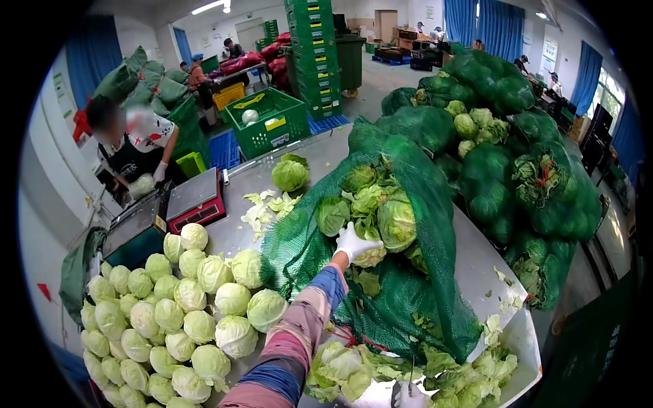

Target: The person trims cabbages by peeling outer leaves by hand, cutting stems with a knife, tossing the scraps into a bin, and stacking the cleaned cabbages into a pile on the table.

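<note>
Our white-gloved left hand (355, 243) spreads wide at twelve o'clock against a round pale-green cabbage (371, 257), probably firm, weighty, best cupped sideways.

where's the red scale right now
In the head view, the red scale sits on the table left of centre, just beyond the rows of cabbages and left of the loose leaves.
</note>
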### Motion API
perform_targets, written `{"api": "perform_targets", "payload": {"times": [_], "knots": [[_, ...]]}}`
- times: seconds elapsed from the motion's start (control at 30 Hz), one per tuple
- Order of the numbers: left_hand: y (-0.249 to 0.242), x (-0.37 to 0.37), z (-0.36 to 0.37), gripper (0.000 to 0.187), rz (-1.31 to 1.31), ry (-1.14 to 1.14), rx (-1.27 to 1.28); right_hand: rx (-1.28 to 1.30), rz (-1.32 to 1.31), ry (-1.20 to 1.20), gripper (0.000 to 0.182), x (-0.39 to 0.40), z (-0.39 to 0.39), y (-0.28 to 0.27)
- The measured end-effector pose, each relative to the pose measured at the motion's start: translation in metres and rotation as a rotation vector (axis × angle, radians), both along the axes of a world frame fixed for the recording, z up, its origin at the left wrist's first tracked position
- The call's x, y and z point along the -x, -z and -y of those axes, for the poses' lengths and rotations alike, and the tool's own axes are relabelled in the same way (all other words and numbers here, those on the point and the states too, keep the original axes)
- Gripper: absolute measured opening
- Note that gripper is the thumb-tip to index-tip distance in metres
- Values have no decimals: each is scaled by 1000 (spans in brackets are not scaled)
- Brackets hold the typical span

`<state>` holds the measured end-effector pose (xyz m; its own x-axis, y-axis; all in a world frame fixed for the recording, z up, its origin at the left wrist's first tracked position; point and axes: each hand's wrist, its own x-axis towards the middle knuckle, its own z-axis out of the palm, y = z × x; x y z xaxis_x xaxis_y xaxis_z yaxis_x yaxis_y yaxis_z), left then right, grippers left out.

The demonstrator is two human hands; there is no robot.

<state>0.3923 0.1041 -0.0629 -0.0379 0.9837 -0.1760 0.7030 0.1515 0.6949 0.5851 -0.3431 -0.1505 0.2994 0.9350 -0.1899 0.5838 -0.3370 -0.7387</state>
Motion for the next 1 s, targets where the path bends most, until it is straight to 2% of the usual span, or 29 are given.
{"api": "perform_targets", "payload": {"times": [0.07,0.1,0.17,0.2,0.23,0.27,0.3,0.33,0.37,0.4,0.43,0.47,0.5,0.53,0.57,0.6,0.63,0.67,0.7,0.73,0.77,0.8,0.83,0.87,0.9,0.93,1.0], "knots": [[3,8,-2,124,31,9,-10,-409,539,-127,47,-4,2,31],[4,11,0,125,68,27,-19,-409,537,-128,47,-5,7,45],[8,12,13,124,61,-27,-64,-54,-118,72,45,-9,19,78],[9,12,21,123,55,-81,-113,-228,92,4,42,-13,25,118],[15,15,28,123,132,-107,-135,-259,77,24,40,-12,23,121],[22,18,35,113,205,-170,-187,-291,62,44,38,-9,22,122],[50,28,31,99,710,-64,-197,-241,37,51,35,-9,22,120],[38,27,53,83,992,-111,-143,-149,-118,87,32,-11,24,136],[5,29,86,75,1112,-190,149,-267,-64,51,32,-12,20,131],[-6,32,110,71,1011,-301,282,-387,-10,19,32,-10,12,113],[-1,37,131,71,1012,-276,279,-688,353,-100,31,-8,-7,50],[-8,42,157,71,1098,-189,363,-334,23,-131,30,-16,10,95],[-12,42,185,69,1221,-110,402,-567,271,-183,32,-17,-1,58],[10,41,204,65,1313,-59,348,-796,522,-233,33,-15,-12,8],[-15,37,238,61,1270,-79,425,-98,-175,-100,39,-15,2,36],[-17,35,263,64,1271,-16,501,-110,-384,33,46,-5,-6,-4],[-29,30,290,72,1177,-4,560,-182,-480,65,49,7,-11,-59],[-20,25,316,79,1145,-73,687,-251,-573,97,52,12,-13,-101],[-15,17,337,68,1133,-131,828,-214,-383,14,55,10,-14,-115],[-11,9,358,75,1193,-146,896,-172,-192,-64,58,7,-9,-123],[-16,4,373,80,1141,-129,967,-381,-50,-88,57,11,-9,-109],[-23,1,390,85,1085,-111,1038,-181,-364,-84,53,4,0,-101],[-37,-1,407,107,878,64,954,-155,-318,-55,52,0,6,-100],[-28,-7,418,116,611,159,718,-128,-272,-26,51,-5,12,-100],[-20,-12,428,125,295,207,505,10,-195,-38,51,-16,18,-103],[27,-16,430,124,-88,323,200,-163,-438,141,39,-15,22,-48],[10,-30,418,126,28,396,142,-215,-379,176,47,-27,26,-34]]}}
